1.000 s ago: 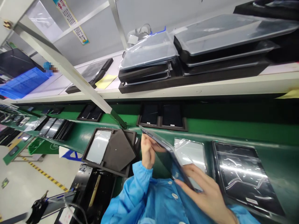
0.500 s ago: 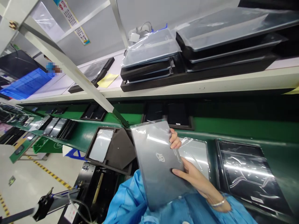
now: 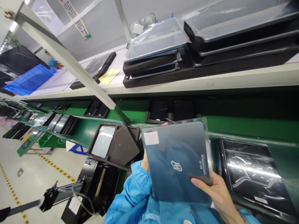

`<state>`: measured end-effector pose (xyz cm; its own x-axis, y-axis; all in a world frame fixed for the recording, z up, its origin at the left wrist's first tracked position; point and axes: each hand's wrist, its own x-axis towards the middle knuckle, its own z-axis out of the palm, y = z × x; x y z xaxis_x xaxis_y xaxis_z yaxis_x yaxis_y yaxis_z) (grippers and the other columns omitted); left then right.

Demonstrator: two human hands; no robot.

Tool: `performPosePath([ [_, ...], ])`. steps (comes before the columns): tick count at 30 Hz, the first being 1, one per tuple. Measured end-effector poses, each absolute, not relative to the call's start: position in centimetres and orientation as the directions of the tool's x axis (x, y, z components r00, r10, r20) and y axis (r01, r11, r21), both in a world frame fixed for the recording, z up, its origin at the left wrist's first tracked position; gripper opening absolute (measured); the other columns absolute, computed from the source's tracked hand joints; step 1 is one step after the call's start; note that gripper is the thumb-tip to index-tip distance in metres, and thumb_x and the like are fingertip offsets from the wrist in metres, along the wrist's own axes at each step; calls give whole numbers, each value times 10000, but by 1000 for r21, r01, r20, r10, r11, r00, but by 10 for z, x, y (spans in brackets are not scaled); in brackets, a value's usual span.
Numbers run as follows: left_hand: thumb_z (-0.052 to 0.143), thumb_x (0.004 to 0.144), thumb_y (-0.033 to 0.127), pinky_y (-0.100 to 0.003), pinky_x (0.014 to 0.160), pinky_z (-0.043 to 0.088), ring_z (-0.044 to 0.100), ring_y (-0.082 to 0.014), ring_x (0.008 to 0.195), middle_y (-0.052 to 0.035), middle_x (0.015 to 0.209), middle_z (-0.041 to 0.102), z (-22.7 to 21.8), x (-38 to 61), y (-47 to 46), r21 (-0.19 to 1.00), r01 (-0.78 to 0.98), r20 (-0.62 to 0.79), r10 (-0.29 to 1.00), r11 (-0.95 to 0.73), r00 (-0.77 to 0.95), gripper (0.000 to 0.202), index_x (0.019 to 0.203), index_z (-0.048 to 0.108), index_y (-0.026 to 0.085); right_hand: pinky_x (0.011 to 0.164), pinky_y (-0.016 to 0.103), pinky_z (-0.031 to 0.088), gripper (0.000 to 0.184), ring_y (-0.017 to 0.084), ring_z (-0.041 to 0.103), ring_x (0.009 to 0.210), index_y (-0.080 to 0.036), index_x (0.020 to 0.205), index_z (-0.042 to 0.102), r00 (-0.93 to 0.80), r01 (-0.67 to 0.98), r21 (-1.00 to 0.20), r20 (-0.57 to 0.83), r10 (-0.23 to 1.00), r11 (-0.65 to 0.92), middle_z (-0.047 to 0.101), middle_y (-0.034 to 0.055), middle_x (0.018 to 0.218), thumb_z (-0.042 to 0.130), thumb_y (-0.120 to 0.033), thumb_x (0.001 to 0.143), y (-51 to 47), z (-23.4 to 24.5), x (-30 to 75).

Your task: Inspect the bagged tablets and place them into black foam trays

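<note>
I hold up a flat grey tablet back cover (image 3: pixel 177 161) sealed in a clear plastic bag, its logo and a white sticker facing me. My right hand (image 3: pixel 218 194) grips its lower right corner, thumb pressed on the face. My left hand (image 3: pixel 145 161) is mostly hidden behind the cover's left edge, and a fingertip shows above the top edge. Both sleeves are blue.
A green conveyor belt (image 3: pixel 233 124) runs across, carrying black trays (image 3: pixel 252 174) with bagged parts. A black foam tray (image 3: pixel 114 144) sits to the left. The shelf above (image 3: pixel 210 82) holds stacked black trays of bagged covers. A slanted metal strut (image 3: pixel 77 73) crosses at left.
The cover went from edge-on to its face turned fully toward me and has risen. My right hand shifted to its lower right corner.
</note>
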<state>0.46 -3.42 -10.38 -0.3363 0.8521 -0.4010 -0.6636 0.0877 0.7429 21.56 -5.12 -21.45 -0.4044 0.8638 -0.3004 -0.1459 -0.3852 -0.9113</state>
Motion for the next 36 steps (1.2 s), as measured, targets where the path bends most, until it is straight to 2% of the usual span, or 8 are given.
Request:
performPosePath([
  [5, 716, 776, 726, -434, 1038, 568, 700, -354, 1192, -120, 1080, 808, -108, 1, -45, 712, -695, -461, 812, 100, -357, 652, 1071, 791, 149, 704, 252, 643, 339, 271, 793, 809, -208, 982, 799, -353, -202, -868, -367, 861, -453, 824, 87, 897, 931, -374, 717, -58, -216, 221],
  [8, 846, 725, 617, -377, 1063, 547, 679, -316, 1236, -89, 1226, 781, -106, 1, -57, 863, -496, -354, 810, 91, -467, 651, 1193, 756, 173, 686, 276, 659, 391, 296, 797, 807, -222, 1004, 797, -287, -265, -837, -406, 867, -480, 823, 80, 890, 950, -377, 679, -63, -222, 225],
  [11, 870, 778, 455, -333, 1028, 560, 701, -260, 1188, -53, 1288, 758, -103, 3, -62, 947, -310, -203, 896, 77, -396, 639, 1345, 676, 234, 700, 275, 664, 402, 299, 800, 815, -233, 1008, 801, -249, -268, -831, -429, 868, -487, 825, 74, 908, 957, -372, 664, -66, -223, 228],
  [20, 805, 856, 450, -290, 1014, 561, 710, -225, 1155, -42, 1281, 756, -100, 6, -60, 972, -231, -135, 918, 49, -372, 571, 1370, 653, 254, 723, 246, 655, 423, 271, 797, 820, -259, 1016, 774, -165, -229, -825, -491, 856, -517, 830, 43, 944, 945, -440, 674, -72, -193, 222],
  [24, 792, 841, 530, -327, 1073, 538, 682, -260, 1229, -58, 1320, 740, -103, 5, -61, 976, -201, -157, 910, 84, -385, 624, 1376, 648, 245, 703, 282, 663, 375, 303, 799, 823, -252, 976, 782, -263, -190, -845, -446, 856, -499, 828, 63, 911, 944, -413, 678, -67, -203, 228],
  [29, 745, 778, 708, -339, 1216, 410, 453, -304, 1499, -88, 1572, 554, -117, 1, -64, 956, -199, -293, 772, 217, -564, 811, 1411, 604, 222, 729, 271, 647, 338, 269, 788, 836, -243, 1032, 788, -277, -194, -899, -333, 901, -392, 824, 65, 959, 889, -428, 768, -64, -203, 223],
  [33, 814, 757, 624, -352, 1136, 504, 599, -300, 1371, -115, 1518, 601, -115, 4, -64, 964, -152, -267, 808, 220, -524, 870, 1469, 515, 223, 764, 295, 646, 340, 277, 785, 873, -224, 1020, 789, -302, -200, -897, -326, 896, -394, 821, 78, 980, 886, -436, 773, -63, -199, 216],
  [36, 808, 818, 530, -324, 1089, 533, 676, -260, 1255, -90, 1368, 705, -106, 8, -63, 983, -92, -183, 867, 158, -463, 701, 1399, 567, 221, 748, 297, 647, 352, 287, 788, 867, -223, 1004, 786, -279, -190, -893, -349, 895, -408, 823, 82, 969, 893, -445, 753, -63, -203, 219],
])
